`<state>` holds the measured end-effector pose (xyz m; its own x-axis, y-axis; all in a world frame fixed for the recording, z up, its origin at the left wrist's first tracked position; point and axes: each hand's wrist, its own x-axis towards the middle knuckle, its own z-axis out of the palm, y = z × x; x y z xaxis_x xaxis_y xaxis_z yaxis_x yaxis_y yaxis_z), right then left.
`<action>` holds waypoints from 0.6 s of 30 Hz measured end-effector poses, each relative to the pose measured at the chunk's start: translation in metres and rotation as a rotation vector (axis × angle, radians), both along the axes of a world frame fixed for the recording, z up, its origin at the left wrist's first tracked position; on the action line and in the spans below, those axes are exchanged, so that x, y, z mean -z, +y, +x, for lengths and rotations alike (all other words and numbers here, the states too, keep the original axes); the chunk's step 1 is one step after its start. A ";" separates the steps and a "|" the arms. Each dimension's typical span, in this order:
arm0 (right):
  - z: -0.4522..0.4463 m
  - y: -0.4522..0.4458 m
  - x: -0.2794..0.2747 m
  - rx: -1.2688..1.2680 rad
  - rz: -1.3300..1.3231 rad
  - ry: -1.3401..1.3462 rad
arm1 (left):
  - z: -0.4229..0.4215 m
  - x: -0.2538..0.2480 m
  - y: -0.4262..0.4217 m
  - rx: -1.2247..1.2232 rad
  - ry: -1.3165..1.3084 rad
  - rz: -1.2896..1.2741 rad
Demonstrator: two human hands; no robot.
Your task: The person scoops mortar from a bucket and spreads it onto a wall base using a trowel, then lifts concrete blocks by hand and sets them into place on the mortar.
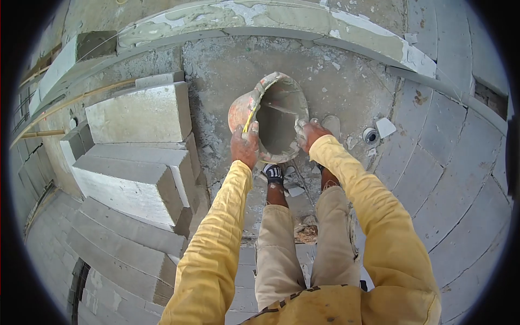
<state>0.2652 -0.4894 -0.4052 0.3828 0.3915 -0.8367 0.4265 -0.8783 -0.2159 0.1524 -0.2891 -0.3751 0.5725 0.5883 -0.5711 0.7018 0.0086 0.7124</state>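
Before my legs I hold a mortar-crusted bucket (242,111) by its rim, tilted so that its grey inside faces up towards me. Its outer side is rounded and reddish, and a yellow strip runs along the near left rim. The fingers of my left hand (245,147) are closed on the left edge. On the opposite edge, my right hand (313,134) is closed too, with grey smears on its fingers. How much is inside the bucket I cannot tell.
Large grey blocks (122,181) are stacked at the left. A low block wall (281,19) with mortar on top curves across the far side; another block wall (449,157) stands right. A small round container (370,135) and a white fragment (385,128) lie on the rubble-strewn floor (211,70).
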 end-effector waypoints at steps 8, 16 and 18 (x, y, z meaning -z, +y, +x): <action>-0.020 0.063 0.051 -0.067 -0.227 0.233 | 0.003 -0.007 -0.009 0.127 0.029 -0.022; 0.020 -0.016 0.040 0.609 0.228 1.076 | 0.009 -0.001 -0.009 0.152 0.075 0.054; 0.005 -0.055 0.062 0.901 0.358 1.351 | 0.014 -0.001 -0.007 0.161 0.114 0.108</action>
<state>0.2707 -0.5443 -0.4673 -0.3000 0.6944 -0.6541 -0.8062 -0.5511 -0.2154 0.1668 -0.2960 -0.3746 0.5994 0.5559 -0.5760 0.7640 -0.1826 0.6188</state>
